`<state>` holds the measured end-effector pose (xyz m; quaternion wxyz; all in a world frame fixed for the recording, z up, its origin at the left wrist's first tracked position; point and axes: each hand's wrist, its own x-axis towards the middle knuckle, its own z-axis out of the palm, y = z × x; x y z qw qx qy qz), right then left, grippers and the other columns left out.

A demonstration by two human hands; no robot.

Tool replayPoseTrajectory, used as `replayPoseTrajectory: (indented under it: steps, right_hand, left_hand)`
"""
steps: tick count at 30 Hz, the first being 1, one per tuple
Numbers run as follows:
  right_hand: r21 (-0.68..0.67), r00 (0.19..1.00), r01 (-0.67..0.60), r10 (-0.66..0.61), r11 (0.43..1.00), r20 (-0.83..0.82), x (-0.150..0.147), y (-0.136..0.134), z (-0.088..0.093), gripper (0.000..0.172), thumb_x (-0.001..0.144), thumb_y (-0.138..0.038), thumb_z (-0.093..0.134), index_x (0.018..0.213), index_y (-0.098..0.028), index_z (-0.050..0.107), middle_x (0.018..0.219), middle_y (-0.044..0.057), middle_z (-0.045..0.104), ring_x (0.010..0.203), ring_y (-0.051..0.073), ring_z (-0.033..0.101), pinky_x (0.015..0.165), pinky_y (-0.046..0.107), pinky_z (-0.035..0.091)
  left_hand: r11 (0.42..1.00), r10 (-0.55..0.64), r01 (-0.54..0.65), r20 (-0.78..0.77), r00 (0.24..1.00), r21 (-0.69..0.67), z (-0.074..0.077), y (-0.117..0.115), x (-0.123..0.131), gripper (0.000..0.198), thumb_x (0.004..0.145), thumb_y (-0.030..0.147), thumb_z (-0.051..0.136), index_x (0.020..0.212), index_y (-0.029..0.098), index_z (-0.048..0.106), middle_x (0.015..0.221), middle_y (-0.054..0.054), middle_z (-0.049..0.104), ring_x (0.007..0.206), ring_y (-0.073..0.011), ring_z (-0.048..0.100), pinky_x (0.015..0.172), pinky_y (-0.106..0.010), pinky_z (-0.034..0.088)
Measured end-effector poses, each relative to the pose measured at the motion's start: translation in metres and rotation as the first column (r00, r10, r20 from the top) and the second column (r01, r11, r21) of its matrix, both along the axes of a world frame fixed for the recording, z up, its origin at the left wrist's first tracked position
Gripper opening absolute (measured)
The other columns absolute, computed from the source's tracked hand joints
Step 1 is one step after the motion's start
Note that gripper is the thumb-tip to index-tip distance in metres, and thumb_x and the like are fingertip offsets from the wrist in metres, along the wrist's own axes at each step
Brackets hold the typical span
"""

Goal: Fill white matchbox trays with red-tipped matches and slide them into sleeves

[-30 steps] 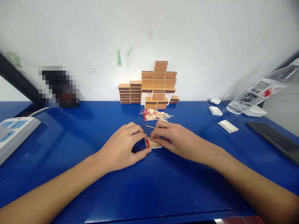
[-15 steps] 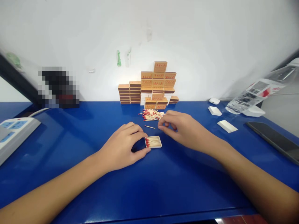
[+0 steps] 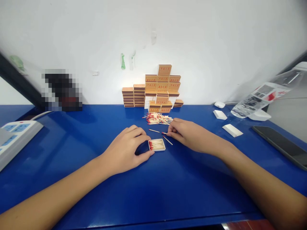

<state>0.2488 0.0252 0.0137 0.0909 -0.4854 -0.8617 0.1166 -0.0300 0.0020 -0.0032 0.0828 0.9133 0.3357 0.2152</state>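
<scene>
My left hand [image 3: 128, 150] rests on the table with thumb and fingers around the left end of a small white matchbox tray [image 3: 164, 148]. Inside the tray lie several red-headed matches [image 3: 157, 144], their heads towards the left. My right hand [image 3: 183, 131] is just beyond the tray to the right, thumb and fingertips pinched on a match [image 3: 164, 133] whose red head points left. Below those fingertips a loose match [image 3: 168, 141] lies slanted on the table. Another single match [image 3: 154, 130] lies behind the tray. Farther back is a heap of matches [image 3: 158, 118].
Stacked matchboxes [image 3: 162, 86] stand against the wall behind the heap, with shorter stacks [image 3: 133, 95] on their left. At right are white blocks [image 3: 232, 130], a plastic bottle [image 3: 259, 95] and a phone [image 3: 280, 143]. A power strip [image 3: 21, 137] lies at left on the blue table [image 3: 153, 191].
My right hand has shifted slightly right, and a match now shows in its pinch. A loose match has come into view right of the tray. My left hand stays at the tray.
</scene>
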Motion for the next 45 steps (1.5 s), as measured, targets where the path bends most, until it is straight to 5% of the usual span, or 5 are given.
replayPoseTrajectory:
  steps: [12,24,33,45]
  right_hand:
    - [0.05,0.984,-0.168,0.171,0.984,-0.045,-0.033,-0.034,0.003,0.011,0.108,-0.025,0.056,0.102,-0.018,0.062,0.106,0.006,0.064,0.084,0.019,0.063,0.075,0.033,0.047]
    - [0.078,0.984,-0.142,0.15,0.987,-0.096,-0.027,-0.029,0.006,0.008,0.103,-0.021,0.061,0.098,-0.02,0.065,0.103,0.004,0.066,0.08,0.017,0.061,0.07,0.031,0.043]
    - [-0.025,0.999,0.03,-0.029,0.999,0.021,-0.01,-0.018,0.004,0.017,0.103,-0.03,0.061,0.088,-0.021,0.063,0.09,0.005,0.069,0.076,0.02,0.061,0.067,0.033,0.042]
    - [0.085,0.987,-0.101,0.11,0.991,-0.118,-0.034,-0.027,-0.004,0.009,0.105,-0.022,0.059,0.097,-0.02,0.062,0.1,0.005,0.067,0.081,0.019,0.062,0.072,0.032,0.044]
  left_hand:
    - [1.0,0.007,-0.007,0.001,1.0,-0.001,0.001,-0.001,0.001,0.028,0.097,0.038,0.071,0.116,0.018,0.073,0.109,-0.009,0.071,0.105,-0.0269,0.062,0.095,-0.046,0.053]
    - [1.0,-0.014,0.014,0.005,1.0,-0.02,0.001,0.0,0.001,0.027,0.097,0.037,0.071,0.116,0.018,0.073,0.109,-0.008,0.07,0.104,-0.0256,0.062,0.094,-0.045,0.053]
    - [1.0,-0.008,0.008,0.031,1.0,-0.004,0.0,0.0,0.0,0.028,0.096,0.037,0.072,0.116,0.018,0.074,0.109,-0.008,0.071,0.105,-0.0258,0.062,0.097,-0.046,0.053]
    - [1.0,-0.01,0.01,0.007,1.0,-0.012,0.0,0.001,0.001,0.027,0.097,0.039,0.071,0.116,0.019,0.073,0.109,-0.008,0.071,0.103,-0.0263,0.062,0.094,-0.046,0.054]
